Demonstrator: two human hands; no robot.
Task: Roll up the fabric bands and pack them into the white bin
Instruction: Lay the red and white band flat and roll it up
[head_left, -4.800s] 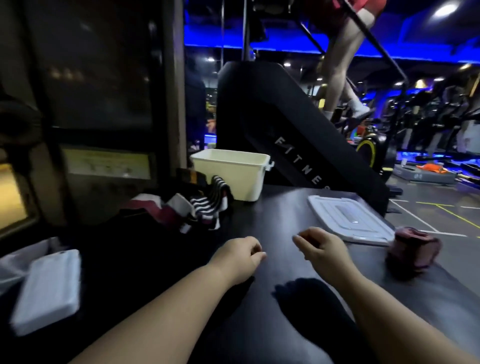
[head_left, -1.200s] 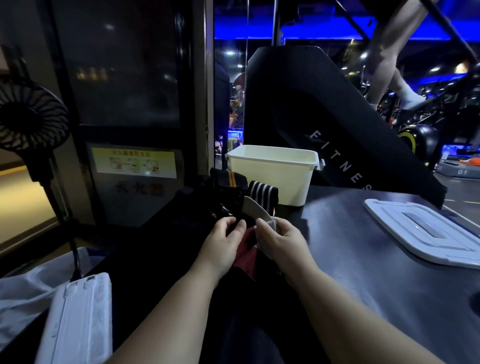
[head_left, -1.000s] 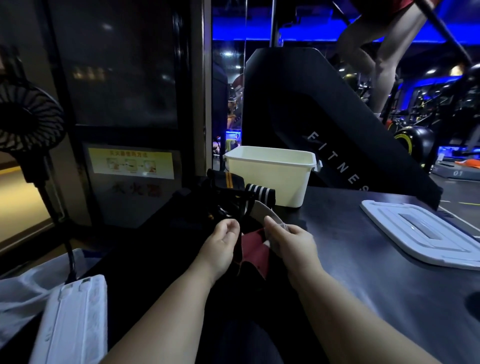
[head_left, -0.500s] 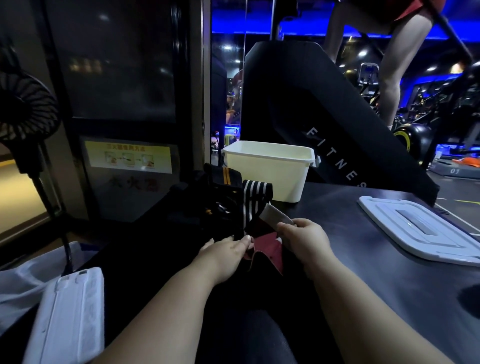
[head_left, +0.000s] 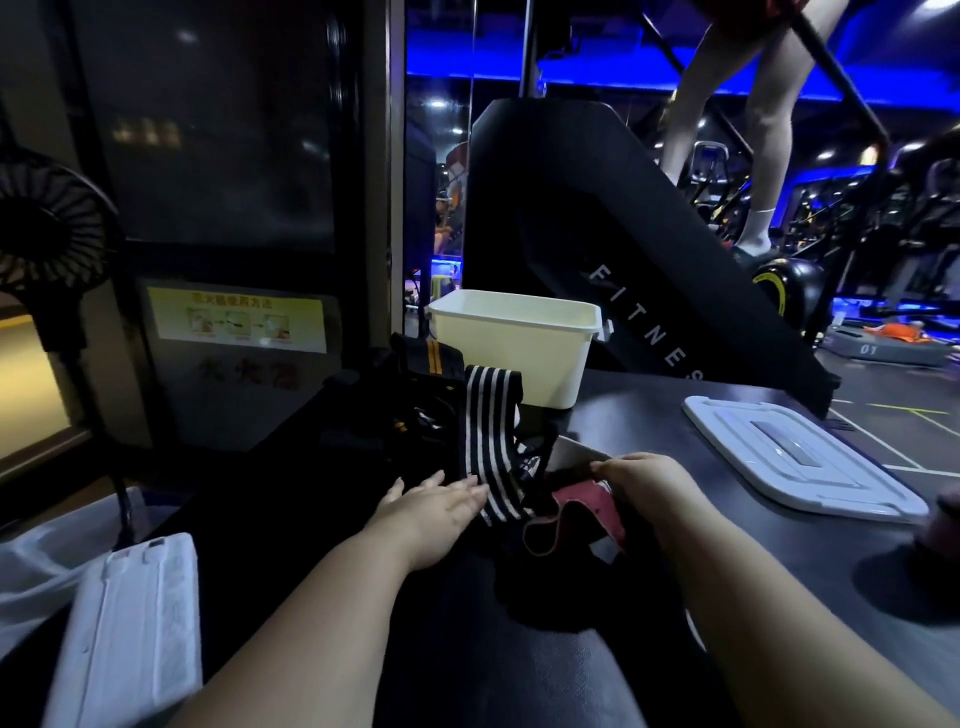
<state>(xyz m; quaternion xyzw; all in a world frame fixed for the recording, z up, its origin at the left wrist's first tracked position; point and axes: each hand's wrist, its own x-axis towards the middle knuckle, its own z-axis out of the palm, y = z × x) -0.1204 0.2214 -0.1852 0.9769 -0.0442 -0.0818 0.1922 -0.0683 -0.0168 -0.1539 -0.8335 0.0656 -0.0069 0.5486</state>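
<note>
A white bin (head_left: 511, 353) stands at the back of the dark table. In front of it lies a heap of fabric bands: a black-and-white striped band (head_left: 488, 441) and a black band with orange stripes (head_left: 431, 358). My right hand (head_left: 644, 483) pinches the end of a dark red band (head_left: 576, 512) that lies on the table. My left hand (head_left: 434, 512) lies flat with straight fingers, its fingertips touching the lower end of the striped band.
The bin's white lid (head_left: 800, 457) lies on the table at the right. A white flat case (head_left: 130, 629) sits at the near left, a small black fan (head_left: 47, 223) above it. A dark rolled band (head_left: 948, 514) shows at the right edge. Behind the table stands gym equipment.
My right hand has drawn the red band rightward, out from the heap. My left hand let go of it and flattened onto the striped band's end.
</note>
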